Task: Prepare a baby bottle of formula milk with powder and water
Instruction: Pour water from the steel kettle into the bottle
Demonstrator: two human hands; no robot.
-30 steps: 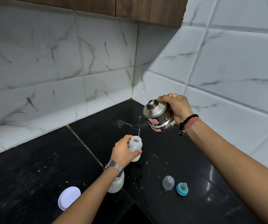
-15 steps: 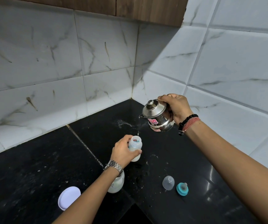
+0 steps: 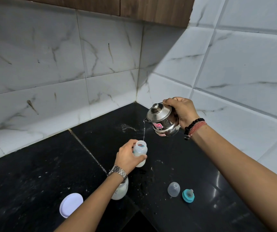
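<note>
On the black stone counter (image 3: 34, 173), in the corner of two marble-tiled walls, the left hand (image 3: 127, 159) grips an uncapped baby bottle (image 3: 140, 152) from its left side, fingers curled round the body and thumb tip pressed on the near face; the bottle stands upright on the counter with whitish contents low inside. Above and to its right, the right hand (image 3: 182, 113) holds a small lidded steel pot (image 3: 162, 121) tilted toward the bottle, fingers wrapped over its top and far side; how the fingers lie behind the pot cannot be seen. A thin stream of water (image 3: 144, 131) falls from the pot's spout to the far right edge of the bottle's mouth. Nothing stands between spout and mouth. Under the left wrist, which wears a metal watch (image 3: 118, 171), a white formula container (image 3: 120, 191) stands partly hidden by the forearm. Its white round lid (image 3: 71, 205) lies flat to the left, well apart. To the right of the bottle and nearer the person, a clear dome cap (image 3: 173, 189) and a teal collar with teat (image 3: 188, 195) sit just beside each other. Wet splashes mark the counter around the bottle's base. A bead bracelet (image 3: 192, 126) and red thread circle the right wrist.
</note>
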